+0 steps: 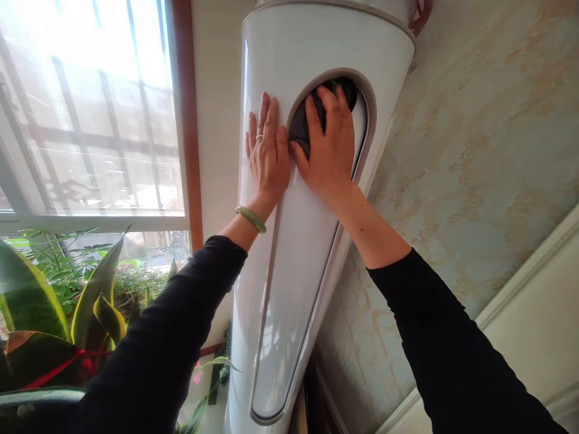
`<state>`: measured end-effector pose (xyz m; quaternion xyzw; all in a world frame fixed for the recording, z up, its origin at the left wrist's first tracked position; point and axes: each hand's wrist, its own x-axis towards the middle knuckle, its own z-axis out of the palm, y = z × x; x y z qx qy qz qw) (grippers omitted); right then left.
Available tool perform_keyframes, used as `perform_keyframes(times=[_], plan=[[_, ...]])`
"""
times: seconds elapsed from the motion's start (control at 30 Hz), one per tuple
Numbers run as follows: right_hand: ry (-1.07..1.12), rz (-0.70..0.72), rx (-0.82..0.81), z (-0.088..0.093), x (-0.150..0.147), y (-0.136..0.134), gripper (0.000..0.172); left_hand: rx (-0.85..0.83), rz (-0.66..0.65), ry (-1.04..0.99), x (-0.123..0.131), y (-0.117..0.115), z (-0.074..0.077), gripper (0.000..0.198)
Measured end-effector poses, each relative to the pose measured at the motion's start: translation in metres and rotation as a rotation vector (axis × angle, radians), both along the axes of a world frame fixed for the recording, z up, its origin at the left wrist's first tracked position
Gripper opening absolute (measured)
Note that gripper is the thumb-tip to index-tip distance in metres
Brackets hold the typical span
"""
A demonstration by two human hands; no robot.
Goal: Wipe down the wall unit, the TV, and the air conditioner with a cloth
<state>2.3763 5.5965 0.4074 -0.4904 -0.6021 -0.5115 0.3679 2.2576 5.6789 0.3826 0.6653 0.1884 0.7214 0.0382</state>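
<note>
A tall white cabinet, which looks like a floor-standing air conditioner [283, 289], rises in front of me with a long rounded inset panel on its face. My left hand [269, 154] lies flat on the casing, left of the panel's top, its fingers stretched out and holding nothing. At the rounded top of the inset, my right hand [330, 138] presses a dark grey cloth [299, 128] against the surface with bent fingers. Part of the cloth is hidden under the palm. A dark glossy area [349, 91] shows just beyond the fingertips.
To the left is a bright window [99, 120] with bars outside and a brown frame [187, 120]. Potted snake plants [90, 301] stand below it, near my left sleeve. A patterned wall [461, 157] runs along the right, with pale moulding [529, 265] lower down.
</note>
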Motion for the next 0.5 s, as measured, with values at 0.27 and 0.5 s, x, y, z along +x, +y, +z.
perform_keyframes(times=[0.27, 0.5], plan=[[-0.151, 0.123, -0.17, -0.052, 0.007, 0.004, 0.065, 0.036, 0.067, 0.021, -0.002, -0.013, 0.001, 0.068], [-0.314, 0.187, -0.374, -0.139, 0.028, -0.01, 0.065, -0.008, 0.013, 0.02, -0.003, -0.006, 0.003, 0.068]])
